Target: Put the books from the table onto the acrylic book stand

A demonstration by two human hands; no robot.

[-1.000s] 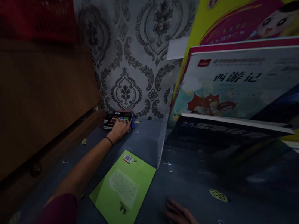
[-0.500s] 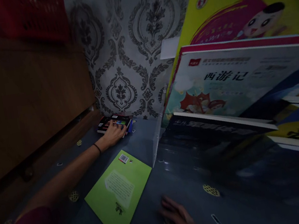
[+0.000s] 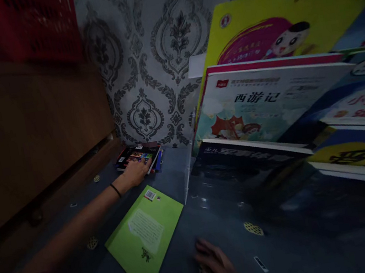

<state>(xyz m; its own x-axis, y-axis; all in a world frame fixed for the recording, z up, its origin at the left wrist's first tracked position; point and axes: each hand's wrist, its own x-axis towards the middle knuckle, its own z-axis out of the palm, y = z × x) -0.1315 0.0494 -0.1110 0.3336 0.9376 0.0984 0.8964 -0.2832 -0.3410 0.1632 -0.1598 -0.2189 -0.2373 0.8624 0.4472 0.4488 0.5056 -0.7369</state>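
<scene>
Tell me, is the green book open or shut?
Shut: the green book lies flat, one cover facing up with its barcode and text panel, and no inside pages show.

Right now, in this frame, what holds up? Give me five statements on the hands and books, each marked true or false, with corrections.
1. The left hand touches a black book near the wall. True.
2. A green book lies flat with its barcode showing. True.
3. The right hand rests on the green book. False: the hand is apart from it, to its right in the picture.
4. A yellow book shows above the book titled 西游记. True.
5. The red basket is below the wooden cabinet. False: it is above it, at the upper left.
</scene>
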